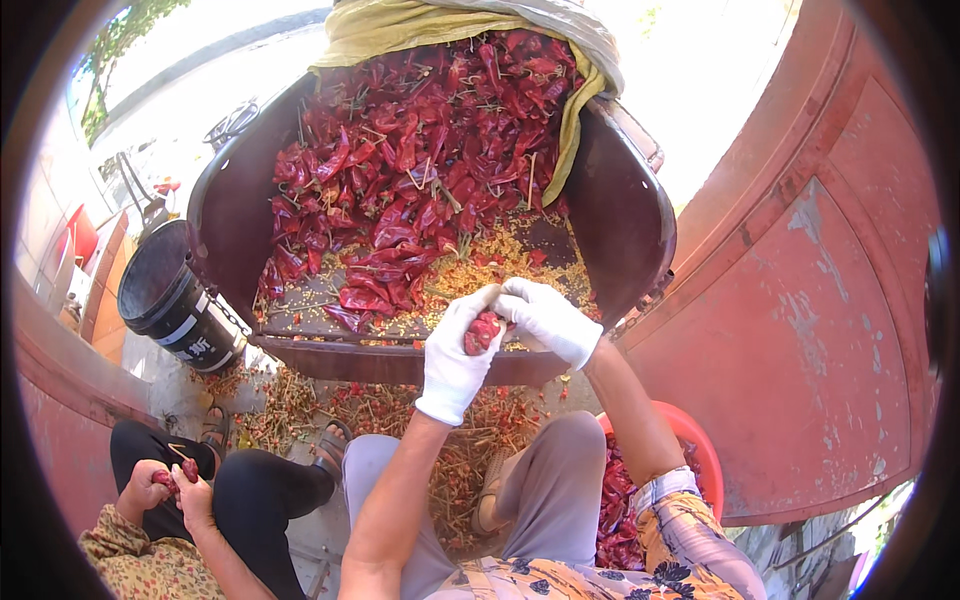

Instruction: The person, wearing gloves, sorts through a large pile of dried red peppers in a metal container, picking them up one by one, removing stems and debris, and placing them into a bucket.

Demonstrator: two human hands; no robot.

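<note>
My left hand [455,352], in a white glove, is closed around a crumpled dried red pepper [482,335]. My right hand [548,318], gloved too, pinches at the pepper's upper end, its fingertips meeting those of the left; exactly what lies between them is hidden. Both hands are above the near edge of a dark metal cart bed [625,205]. Inside it, a big heap of dried red peppers [400,160] rises toward the back, with loose yellow seeds [495,250] scattered over the bed's floor in front.
A yellow cloth [400,28] drapes over the heap's far side. At left hangs a black bucket [160,285]. A red tub [705,455] of peppers stands by my right leg. Stems [290,410] litter the ground. A co-worker's hands [180,490] hold peppers at lower left. A red metal door [780,330] is at right.
</note>
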